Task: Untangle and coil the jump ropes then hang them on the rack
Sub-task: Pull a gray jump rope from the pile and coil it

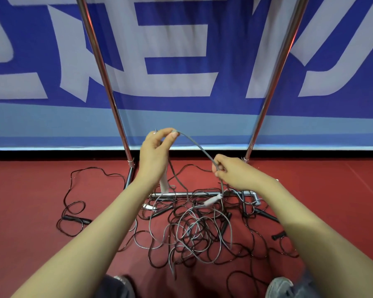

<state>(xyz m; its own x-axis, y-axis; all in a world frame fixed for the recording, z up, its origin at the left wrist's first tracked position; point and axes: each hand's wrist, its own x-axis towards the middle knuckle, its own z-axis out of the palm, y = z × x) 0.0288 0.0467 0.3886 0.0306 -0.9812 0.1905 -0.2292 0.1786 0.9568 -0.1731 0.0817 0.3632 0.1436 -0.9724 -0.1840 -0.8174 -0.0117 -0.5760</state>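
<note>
Grey rope [194,145], black ropes [73,203], red floor [30,179], blue-and-white banner [181,61]

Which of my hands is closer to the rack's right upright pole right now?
Right. The right hand grips the grey rope just left of the right upright pole, near its foot. The left hand holds the same rope farther left, by the other pole.

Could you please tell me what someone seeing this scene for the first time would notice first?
Front and centre, the left hand and right hand pinch a grey rope that arches between them. Below them, a tangle of black and grey ropes sprawls over the red floor at the foot of the chrome rack. A large blue and white banner fills the background.
</note>
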